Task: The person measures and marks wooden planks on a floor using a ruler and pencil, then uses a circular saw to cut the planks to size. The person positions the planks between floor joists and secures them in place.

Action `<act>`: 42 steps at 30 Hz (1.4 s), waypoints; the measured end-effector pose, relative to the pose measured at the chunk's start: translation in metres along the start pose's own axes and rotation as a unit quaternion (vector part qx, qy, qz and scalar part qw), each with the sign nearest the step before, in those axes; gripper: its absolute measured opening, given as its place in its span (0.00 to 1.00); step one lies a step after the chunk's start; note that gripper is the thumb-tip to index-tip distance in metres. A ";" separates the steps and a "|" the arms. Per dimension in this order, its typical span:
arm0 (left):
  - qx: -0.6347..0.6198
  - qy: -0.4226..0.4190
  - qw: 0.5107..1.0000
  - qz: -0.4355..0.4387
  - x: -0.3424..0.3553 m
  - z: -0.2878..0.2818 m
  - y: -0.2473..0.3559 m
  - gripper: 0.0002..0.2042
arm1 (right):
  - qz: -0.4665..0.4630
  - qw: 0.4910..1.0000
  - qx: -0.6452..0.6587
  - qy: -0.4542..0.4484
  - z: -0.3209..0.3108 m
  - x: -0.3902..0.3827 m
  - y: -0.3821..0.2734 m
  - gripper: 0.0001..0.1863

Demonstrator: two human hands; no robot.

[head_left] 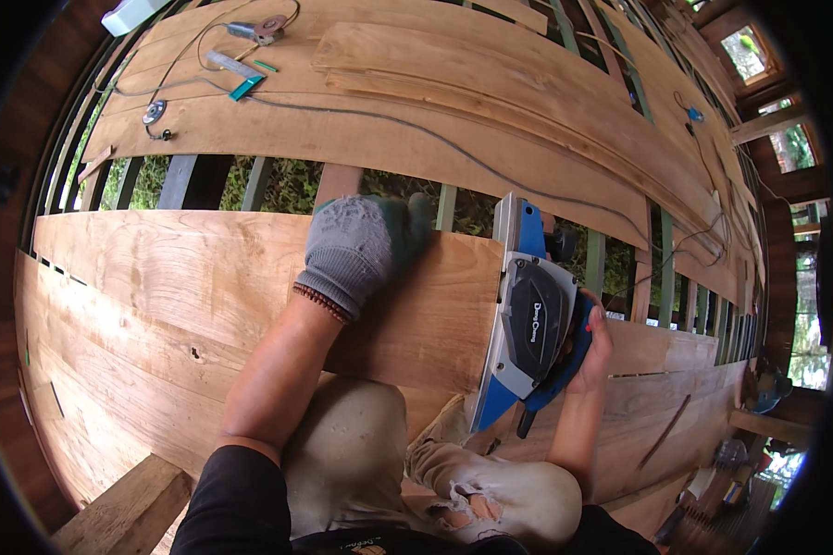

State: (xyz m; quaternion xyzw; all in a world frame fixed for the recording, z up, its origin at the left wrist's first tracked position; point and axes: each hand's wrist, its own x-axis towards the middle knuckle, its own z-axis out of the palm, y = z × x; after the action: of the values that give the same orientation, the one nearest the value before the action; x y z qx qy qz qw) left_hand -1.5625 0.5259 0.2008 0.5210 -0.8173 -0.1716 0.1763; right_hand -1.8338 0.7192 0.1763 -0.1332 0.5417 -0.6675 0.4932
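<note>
My right hand (597, 347), bare, is wrapped round the rear handle of a blue, grey and black electric planer (539, 319). The planer lies turned on its side, its long flat sole along the right end of a wooden board (435, 319). That board rests in front of my knees, its grain running left to right. My left hand (366, 245), in a grey knit glove with a dark green palm, grips the board's far edge. Its fingers are partly hidden behind the glove's back.
Long planks (472, 79) lie stacked across green and dark joists (259, 185), with open gaps between them. A grey power cord (389, 118) snakes over the planks. An angle grinder (259, 30) and a try square (236, 69) lie far left. A timber beam (125, 509) stands near left.
</note>
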 end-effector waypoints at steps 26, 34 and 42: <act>0.033 -0.050 0.998 -0.024 0.009 0.012 -0.006 0.29 | 0.032 0.999 0.000 0.034 -0.035 -0.075 0.023 0.23; 0.038 -0.037 0.998 -0.019 0.005 0.006 -0.002 0.29 | 0.021 0.999 -0.002 0.039 -0.025 -0.064 0.022 0.22; 0.035 -0.030 0.998 -0.034 0.003 0.006 -0.001 0.29 | 0.022 0.999 0.000 0.041 -0.014 -0.042 0.012 0.23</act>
State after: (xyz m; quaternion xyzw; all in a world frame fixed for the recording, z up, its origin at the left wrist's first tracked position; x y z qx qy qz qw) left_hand -1.5660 0.5236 0.1958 0.5492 -0.8095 -0.1643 0.1269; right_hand -1.8175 0.7627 0.1754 -0.0939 0.5640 -0.6616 0.4852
